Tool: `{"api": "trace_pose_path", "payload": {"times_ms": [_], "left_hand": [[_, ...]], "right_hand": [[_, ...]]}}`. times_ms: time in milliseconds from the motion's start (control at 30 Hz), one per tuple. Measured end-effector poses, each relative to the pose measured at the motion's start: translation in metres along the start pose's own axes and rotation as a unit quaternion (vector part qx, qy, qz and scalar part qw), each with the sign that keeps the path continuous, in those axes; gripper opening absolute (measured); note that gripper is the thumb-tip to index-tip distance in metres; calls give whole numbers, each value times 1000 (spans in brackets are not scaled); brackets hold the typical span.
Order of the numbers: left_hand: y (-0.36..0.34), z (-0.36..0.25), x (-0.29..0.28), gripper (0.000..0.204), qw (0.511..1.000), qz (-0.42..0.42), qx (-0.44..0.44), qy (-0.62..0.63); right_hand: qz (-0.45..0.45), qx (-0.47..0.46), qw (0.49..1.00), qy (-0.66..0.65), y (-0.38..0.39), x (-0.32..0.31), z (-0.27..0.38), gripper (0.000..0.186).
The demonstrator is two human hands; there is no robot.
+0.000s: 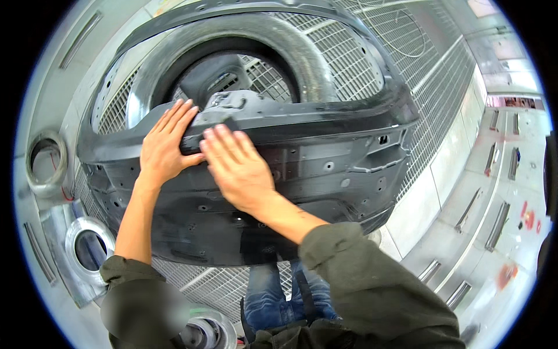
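Observation:
A black car tailgate panel lies flat before me, its window opening turned to the far side. My left hand rests on the ridge below that opening, fingers stretched out and thumb pointing right. Just right of it, my right hand lies flat on the same ridge, its fingers extended and slightly blurred. A small dark patch shows beyond the right fingertips; whether it is a pad or part of the panel I cannot tell. Grey, dull-looking surface covers the raised middle section beside my hands.
Through the window opening shows a large tire on the metal floor grating. Foil-like silver rings and a grey ring stand at the left. Another ring sits near my legs. A pale wall with slots runs along the right.

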State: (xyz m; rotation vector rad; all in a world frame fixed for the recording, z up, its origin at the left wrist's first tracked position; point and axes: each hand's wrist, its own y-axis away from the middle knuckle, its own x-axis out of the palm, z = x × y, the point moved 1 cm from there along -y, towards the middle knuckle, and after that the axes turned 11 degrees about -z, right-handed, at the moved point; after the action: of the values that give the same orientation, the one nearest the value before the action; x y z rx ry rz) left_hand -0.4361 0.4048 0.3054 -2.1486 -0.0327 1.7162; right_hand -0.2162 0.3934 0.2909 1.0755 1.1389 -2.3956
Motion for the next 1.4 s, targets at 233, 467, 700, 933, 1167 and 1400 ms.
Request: {"api": "trace_pose_path", "payload": {"times_ms": [233,467,700,933,1167,1400], "left_hand": [[-1,-7,-11,102,999,31,-9,3],[-4,-10,-10,104,999,43,-19,15],[-47,-77,11,111,997,68,34,10],[-63,-91,15,112,995,99,-4,1],[-70,-93,18,114,995,102,9,-1],[-65,-96,14,114,994,107,-4,-5]], "right_hand": [[2,-8,996,90,47,-97,-104,48],[-39,227,949,216,99,-181,-211,46],[-28,168,985,41,31,-86,-94,67],[53,185,975,114,65,-173,-234,81],[109,358,909,183,71,-211,-404,93],[131,300,929,171,60,-184,-319,103]]}}
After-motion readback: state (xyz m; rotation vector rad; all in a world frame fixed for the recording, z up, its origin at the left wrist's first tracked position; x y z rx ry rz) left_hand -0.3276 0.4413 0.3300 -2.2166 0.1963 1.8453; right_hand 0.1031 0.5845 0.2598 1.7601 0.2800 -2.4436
